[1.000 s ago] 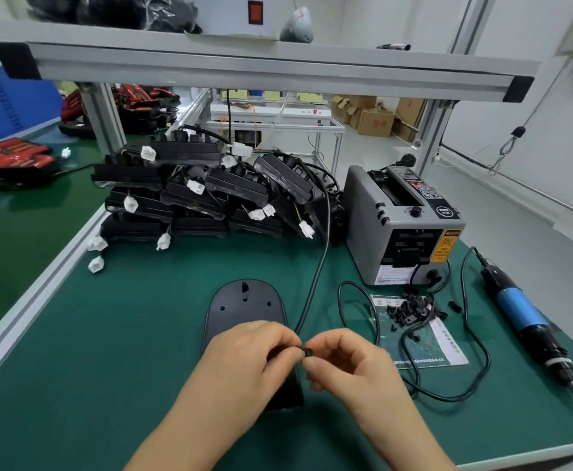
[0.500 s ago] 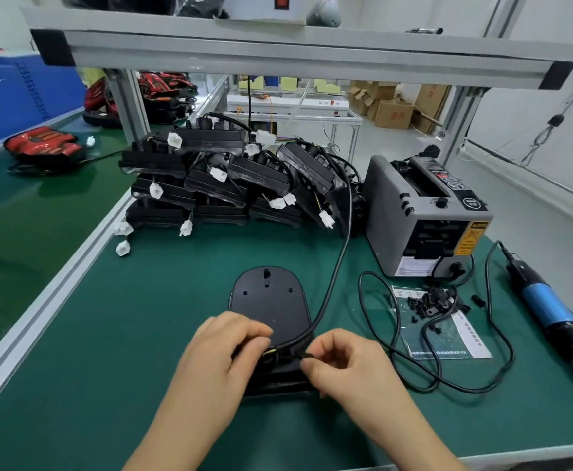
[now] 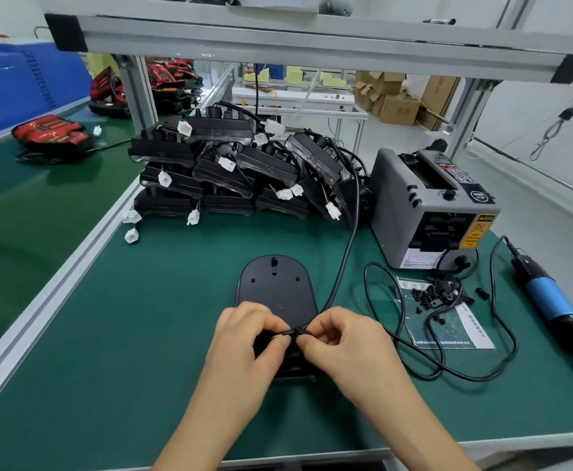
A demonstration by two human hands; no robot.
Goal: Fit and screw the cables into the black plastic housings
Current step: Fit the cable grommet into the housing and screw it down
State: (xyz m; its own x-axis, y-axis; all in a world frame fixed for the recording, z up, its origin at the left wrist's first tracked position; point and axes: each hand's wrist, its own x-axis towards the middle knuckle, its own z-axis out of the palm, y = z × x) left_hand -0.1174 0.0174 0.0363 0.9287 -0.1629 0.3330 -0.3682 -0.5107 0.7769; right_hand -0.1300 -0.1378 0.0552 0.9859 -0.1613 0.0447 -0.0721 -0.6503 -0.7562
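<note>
**Green bench, one black housing, a cable end pinched over it**

Green matting covers the table [image 3: 135,334], whose aluminium rail runs along the left edge. At the back of it lies a loose stack of black housings [image 3: 230,171], already wired, with white connectors [image 3: 193,217] hanging off their sides. To the right of the stack stands a grey tape dispenser [image 3: 414,212] with a yellow warning label on its front.

A single black housing [image 3: 274,283] lies flat in the middle of the mat, rounded end away from the person. Its near end is hidden under the hands. A blue-bodied electric screwdriver [image 3: 546,302] lies untouched at the far right, and its thin cord [image 3: 502,338] loops across the mat.

The left hand [image 3: 244,341] and right hand [image 3: 346,338] meet just above the near part of the housing. Fingers on both are curled in, thumb and forefinger pinching the end of the black cable [image 3: 344,253] between them. From there the cable rises away towards the stack.

Small black parts [image 3: 438,294] sit heaped on a printed sheet [image 3: 475,331] just in front of the dispenser.
</note>
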